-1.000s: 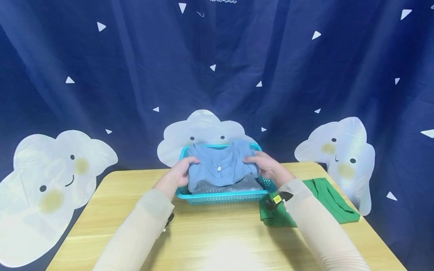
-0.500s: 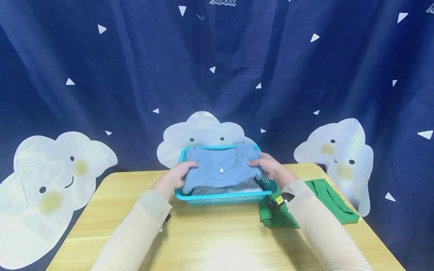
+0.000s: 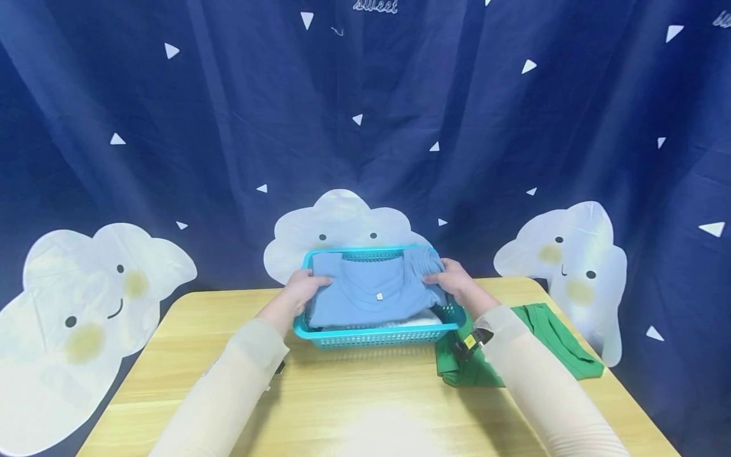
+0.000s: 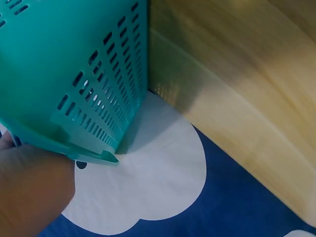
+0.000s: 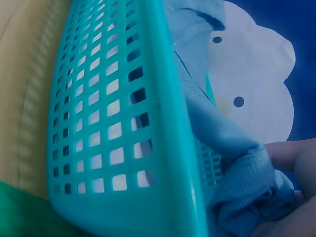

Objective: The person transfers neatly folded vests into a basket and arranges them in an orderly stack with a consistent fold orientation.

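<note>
A blue folded shirt [image 3: 365, 285] with a small white neck label lies across the top of a turquoise plastic basket [image 3: 379, 337]. My left hand [image 3: 299, 291] grips the shirt's left side at the basket's left rim; in the left wrist view only part of that hand [image 4: 34, 190] shows beside the basket wall. On the other side, my right hand [image 3: 454, 279] pinches the gathered right edge, and the right wrist view shows thumb and finger on bunched blue cloth [image 5: 252, 192]. Pale grey-white cloth [image 3: 419, 319] shows under the shirt inside the basket.
A green folded garment [image 3: 556, 343] lies on the wooden table [image 3: 354, 400] right of the basket, partly under my right forearm. Behind the table hangs a dark blue curtain [image 3: 400, 158] with white clouds and triangles.
Both hands have spread slightly apart and lowered the blue shirt into the basket's top, drawing it flatter. More of its front lies smooth now. The basket and green garment stay put.
</note>
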`<state>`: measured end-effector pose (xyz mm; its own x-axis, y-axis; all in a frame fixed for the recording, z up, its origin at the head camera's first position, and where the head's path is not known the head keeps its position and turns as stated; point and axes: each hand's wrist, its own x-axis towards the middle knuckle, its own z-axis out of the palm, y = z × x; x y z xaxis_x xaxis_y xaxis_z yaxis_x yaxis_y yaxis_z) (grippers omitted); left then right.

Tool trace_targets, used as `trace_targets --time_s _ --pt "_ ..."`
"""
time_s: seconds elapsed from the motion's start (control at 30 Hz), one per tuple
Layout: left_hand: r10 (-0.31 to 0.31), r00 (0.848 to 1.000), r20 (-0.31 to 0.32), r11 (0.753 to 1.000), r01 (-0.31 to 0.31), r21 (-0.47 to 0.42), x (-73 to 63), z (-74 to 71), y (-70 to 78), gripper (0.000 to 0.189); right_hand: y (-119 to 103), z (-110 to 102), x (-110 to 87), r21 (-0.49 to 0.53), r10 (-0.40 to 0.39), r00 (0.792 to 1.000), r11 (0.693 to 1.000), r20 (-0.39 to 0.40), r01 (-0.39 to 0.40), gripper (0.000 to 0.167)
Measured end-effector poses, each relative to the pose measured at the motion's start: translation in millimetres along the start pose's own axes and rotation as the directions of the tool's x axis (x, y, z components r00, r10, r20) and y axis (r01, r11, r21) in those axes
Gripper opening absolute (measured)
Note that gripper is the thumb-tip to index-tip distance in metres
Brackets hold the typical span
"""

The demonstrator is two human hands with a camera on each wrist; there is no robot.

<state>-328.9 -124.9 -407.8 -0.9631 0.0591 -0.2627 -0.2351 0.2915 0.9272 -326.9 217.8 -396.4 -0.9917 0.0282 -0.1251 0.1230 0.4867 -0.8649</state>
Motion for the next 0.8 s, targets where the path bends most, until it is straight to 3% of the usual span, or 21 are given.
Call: trace_targets --time_s 0.17,0.3,0.4,0.53,0.8 --pt "0.057 0.993 -0.104 0.991 -0.043 0.129 1.4 3.6 -0.5 0.050 1.8 0.1 -0.4 -0.124 -0.030 0.998 0.992 -0.052 0.023 0.057" --pt "0.139 0.976 -0.171 0.971 -0.100 0.216 -0.2 6.3 0.7 0.033 -0.1 0.8 -2.9 -0.206 -0.052 0.995 0.978 -0.082 0.034 0.058" --pt "0.204 0.955 -0.217 0.945 -0.134 0.300 -0.7 7.3 -0.5 0.037 -0.8 3.3 -3.3 -0.269 -0.068 0.993 0.962 -0.092 0.041 0.060" --pt "0.267 0.935 -0.233 0.894 -0.150 0.422 0.8 11.0 -5.4 0.048 0.7 8.1 -2.7 -0.352 -0.085 0.993 0.935 -0.083 0.051 0.062" --pt "0.332 0.906 -0.264 0.822 -0.140 0.552 2.6 22.6 -9.6 0.033 6.7 21.3 -4.1 -0.475 -0.144 0.985 0.876 -0.093 0.084 0.062"
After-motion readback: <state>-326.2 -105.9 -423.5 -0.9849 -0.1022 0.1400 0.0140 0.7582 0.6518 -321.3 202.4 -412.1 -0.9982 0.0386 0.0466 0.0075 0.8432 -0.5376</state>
